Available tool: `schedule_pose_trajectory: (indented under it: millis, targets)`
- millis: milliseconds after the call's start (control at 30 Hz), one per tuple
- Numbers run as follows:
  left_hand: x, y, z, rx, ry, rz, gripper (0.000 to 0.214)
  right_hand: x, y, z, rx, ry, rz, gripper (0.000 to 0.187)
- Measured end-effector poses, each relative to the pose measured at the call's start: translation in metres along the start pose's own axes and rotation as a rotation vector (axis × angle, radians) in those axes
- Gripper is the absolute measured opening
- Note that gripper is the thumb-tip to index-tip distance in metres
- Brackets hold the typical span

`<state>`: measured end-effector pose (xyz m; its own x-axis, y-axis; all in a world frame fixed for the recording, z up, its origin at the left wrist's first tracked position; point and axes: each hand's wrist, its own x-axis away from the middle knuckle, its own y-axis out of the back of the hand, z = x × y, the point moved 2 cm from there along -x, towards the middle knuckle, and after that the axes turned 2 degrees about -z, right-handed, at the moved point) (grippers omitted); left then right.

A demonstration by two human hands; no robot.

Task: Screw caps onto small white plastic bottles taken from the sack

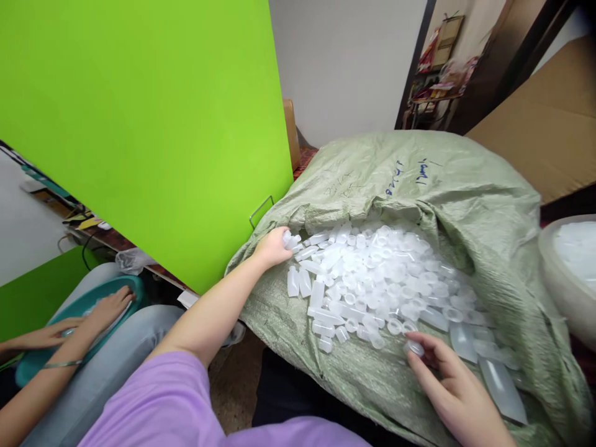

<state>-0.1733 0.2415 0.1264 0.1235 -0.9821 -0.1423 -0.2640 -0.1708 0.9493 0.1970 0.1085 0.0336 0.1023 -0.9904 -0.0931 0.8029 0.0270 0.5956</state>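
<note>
A large pale green woven sack [344, 379] lies open in front of me, holding a heap of translucent white plastic pieces [367, 267], some tube-shaped and flat at one end, others short and ring-like. At the heap's left side, my left hand [274, 248] is closed around several of these plastic pieces [291, 239]. Down at the near right edge of the heap, my right hand [449, 379] pinches one small round plastic piece [414, 348] between thumb and fingers. Larger flat-ended tubes [503, 388] lie beside that hand on the sack.
A bright green panel [153, 124] with a wire handle [261, 211] rises at left. Another person's hands [100, 313] are in a teal basin [135, 288] on their lap. A whitish tub [554, 267] and a cardboard box [549, 124] stand at right.
</note>
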Motion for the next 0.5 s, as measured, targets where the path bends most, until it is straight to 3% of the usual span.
schedule_pose_trajectory:
  millis: [133, 500]
  targets:
    - [-0.003, -0.011, -0.004, -0.013, -0.015, 0.050, 0.043, 0.001, 0.000, 0.007, -0.026, -0.007, -0.001, 0.035]
    - [-0.012, -0.024, -0.007, -0.139, 0.077, 0.163, 0.048, 0.003, 0.002, 0.014, -0.050, -0.019, -0.024, 0.034]
